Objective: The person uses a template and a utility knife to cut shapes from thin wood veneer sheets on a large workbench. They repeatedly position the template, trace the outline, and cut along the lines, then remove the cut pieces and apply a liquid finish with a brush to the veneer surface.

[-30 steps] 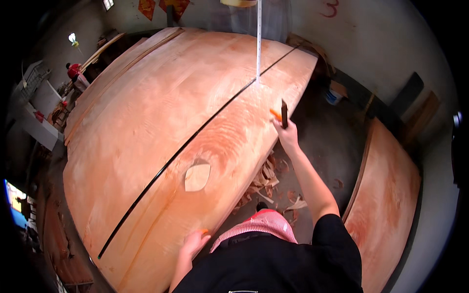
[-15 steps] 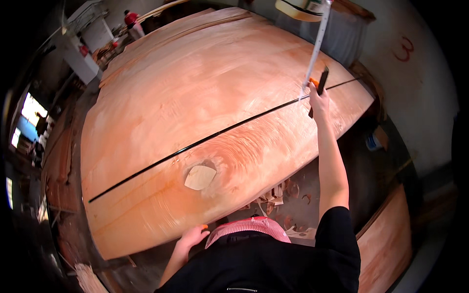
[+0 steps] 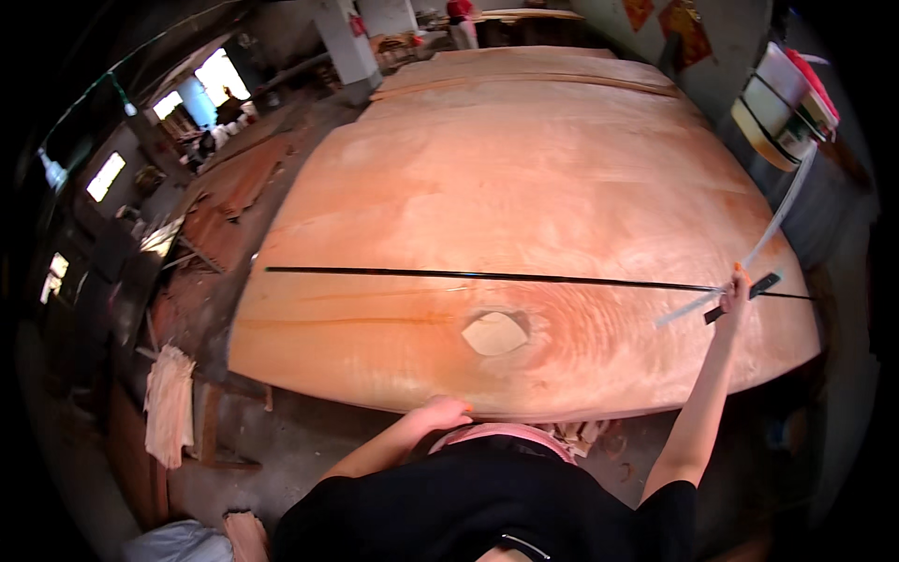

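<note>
My right hand, reaching far out to the right, is closed around a flat dark tool that looks like a knife. A white perforated tape runs down to that hand from a holder, and its blurred free end sticks out leftward beyond it. Beneath lies a broad sheet of wood veneer, crossed by a long thin black line; whether this is a strip or a gap I cannot tell. A pale pointed-oval patch covers a knot area. At the near edge, my left hand rests with fingers extended, holding nothing.
The tape holder, a pale tub with dark bands, hangs at upper right. Veneer scraps litter the floor under the near edge. Loose veneer stands at left beside a wooden frame. Another person is at the far end.
My view has swung left, so the sheet sits further right and more level. The tape's free end now reaches left past my right hand. My left hand stays at the near edge.
</note>
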Tool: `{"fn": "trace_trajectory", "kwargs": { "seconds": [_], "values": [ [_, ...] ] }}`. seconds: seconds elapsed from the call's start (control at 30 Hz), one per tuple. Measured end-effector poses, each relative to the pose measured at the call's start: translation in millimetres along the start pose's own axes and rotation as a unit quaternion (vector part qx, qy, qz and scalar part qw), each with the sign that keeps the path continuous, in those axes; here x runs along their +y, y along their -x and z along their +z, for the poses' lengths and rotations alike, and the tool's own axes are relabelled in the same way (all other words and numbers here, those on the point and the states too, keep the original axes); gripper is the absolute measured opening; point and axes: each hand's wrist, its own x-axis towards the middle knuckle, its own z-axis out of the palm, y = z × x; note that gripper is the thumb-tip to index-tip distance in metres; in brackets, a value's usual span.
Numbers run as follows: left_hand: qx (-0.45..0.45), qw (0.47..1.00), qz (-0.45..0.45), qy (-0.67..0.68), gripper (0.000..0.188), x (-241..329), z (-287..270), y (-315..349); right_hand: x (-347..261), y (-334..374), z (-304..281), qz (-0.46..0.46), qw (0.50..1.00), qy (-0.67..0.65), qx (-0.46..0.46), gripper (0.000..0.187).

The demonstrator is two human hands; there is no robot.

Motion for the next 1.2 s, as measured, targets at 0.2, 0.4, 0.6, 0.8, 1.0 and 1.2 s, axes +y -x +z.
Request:
{"fn": "trace_trajectory", "kwargs": {
  "seconds": [0.2, 0.4, 0.6, 0.8, 1.0, 1.2],
  "values": [
    [0.004, 1.000, -0.015, 0.013, 0.036, -0.9, 3.0, 1.3, 146.2, -42.8, -74.0, 0.194, 0.973, -0.124, -0.019, 0.015],
    [0.092, 0.987, -0.066, 0.117, 0.034, -5.4, -10.9, -3.7, 157.4, 93.5, 54.6, 0.194, 0.950, 0.229, -0.087, 0.012],
    [0.367, 0.903, 0.041, 0.221, 0.041, 46.8, -82.3, -31.0, 149.8, 183.8, 118.7, 0.066, 0.853, 0.382, -0.349, 0.018],
    [0.469, 0.824, 0.141, 0.284, 0.039, 72.2, -108.6, -53.9, 155.3, 221.5, 140.4, 0.017, 0.861, 0.287, -0.420, 0.011],
    [0.325, 0.779, 0.139, 0.518, 0.023, 59.5, -91.5, -63.7, 142.2, 227.4, 145.2, 0.027, 0.852, 0.308, -0.422, 0.013],
    [0.152, 0.732, 0.125, 0.653, 0.017, 58.8, -90.9, -63.0, 160.1, 215.8, 143.9, -0.066, 0.876, 0.285, -0.383, 0.018]
  ]
}}
